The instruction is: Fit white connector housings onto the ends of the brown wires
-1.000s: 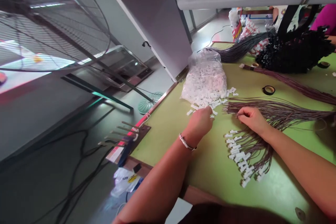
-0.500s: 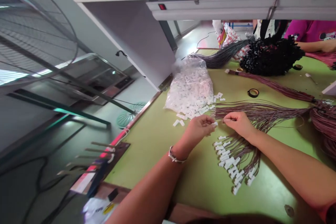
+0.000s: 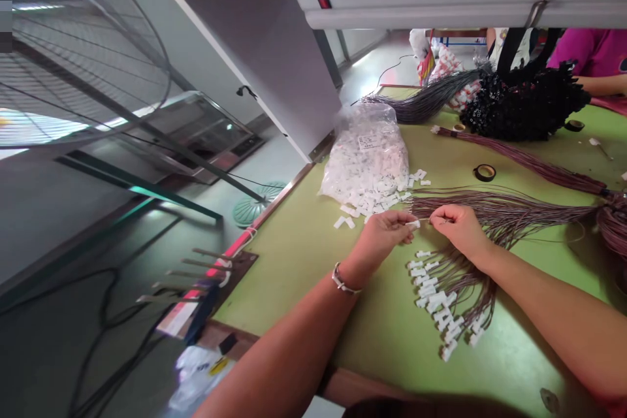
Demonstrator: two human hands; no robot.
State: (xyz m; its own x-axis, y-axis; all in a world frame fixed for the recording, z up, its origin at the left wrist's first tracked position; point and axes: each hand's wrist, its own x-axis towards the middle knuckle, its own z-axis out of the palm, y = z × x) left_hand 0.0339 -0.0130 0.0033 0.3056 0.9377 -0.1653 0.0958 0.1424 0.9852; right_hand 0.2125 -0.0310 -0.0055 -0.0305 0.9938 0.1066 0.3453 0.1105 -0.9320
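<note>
My left hand (image 3: 385, 238), with a bracelet at the wrist, pinches a small white connector (image 3: 414, 224). Just right of it my right hand (image 3: 458, 228) is closed in a pinch on a thin wire, whose end points at the connector. Brown wires (image 3: 490, 206) run in a loose bundle behind and under my right hand. Below the hands lie several wires ending in white connectors (image 3: 435, 300). Behind my left hand an open clear bag (image 3: 367, 150) spills loose white connectors (image 3: 375, 201) onto the green table (image 3: 294, 274).
A roll of black tape (image 3: 484, 172), a tied wire bundle (image 3: 529, 160) and a heap of black parts (image 3: 524, 104) lie farther back. A metal rack with prongs (image 3: 210, 274) sits at the left table edge. Another person's arm (image 3: 602, 85) shows at the back right.
The view has shifted, so the scene sits slightly farther right. My hands have come closer together, with the connector and the wire end now nearly meeting between them.
</note>
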